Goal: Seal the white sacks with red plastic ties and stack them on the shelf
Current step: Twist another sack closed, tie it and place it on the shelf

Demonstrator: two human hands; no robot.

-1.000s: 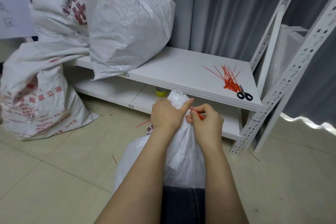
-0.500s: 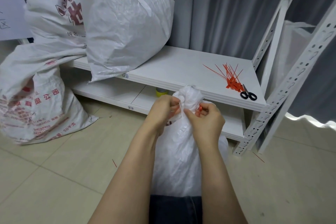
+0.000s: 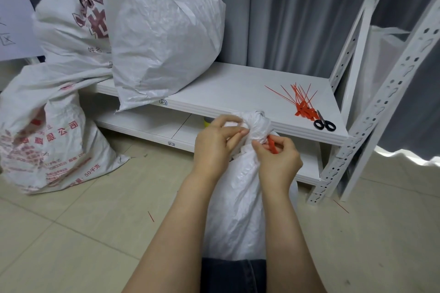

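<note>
My left hand pinches the sack neck, which stands straight up between my hands. My right hand, just beside it, grips the red tie.

A white shelf at frame centre carries two tied sacks at left, red ties and scissors at right.

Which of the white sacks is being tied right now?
The plain sack on the floor between the forearms: both hands grip its bunched neck, the right hand holding a red tie.
</note>
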